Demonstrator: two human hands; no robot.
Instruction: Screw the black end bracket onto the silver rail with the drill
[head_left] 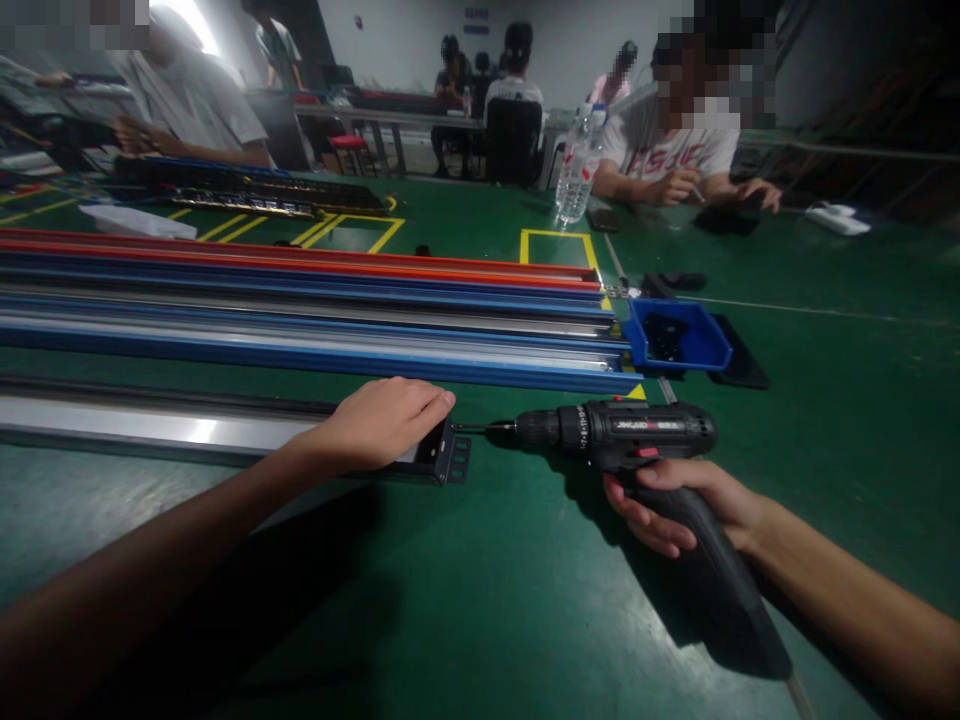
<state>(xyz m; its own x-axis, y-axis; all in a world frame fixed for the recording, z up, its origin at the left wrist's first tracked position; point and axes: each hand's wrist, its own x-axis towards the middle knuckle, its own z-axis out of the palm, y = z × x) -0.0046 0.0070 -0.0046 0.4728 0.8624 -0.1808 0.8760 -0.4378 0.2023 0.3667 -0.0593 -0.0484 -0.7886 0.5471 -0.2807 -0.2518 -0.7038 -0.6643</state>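
My right hand [675, 510] is wrapped round the handle of a black cordless drill [645, 430], which lies level and points left. The drill's long thin bit reaches the end bracket [454, 460] of a black and silver metal profile [202, 432]. Over that end of the profile lies my left hand [394, 420], its fingers closed over the far edge and pressing it to the table. Just beyond are several long blue channels [450, 362] and an orange-red channel [375, 262], all lying parallel to the profile.
A blue parts bin [712, 340] with small dark pieces stands behind the drill. Water bottles [577, 170] are farther back on the green table [825, 430]. A co-worker [675, 160] sits across at the right; another person [195, 100] is at the far left beside dark strips [255, 190].
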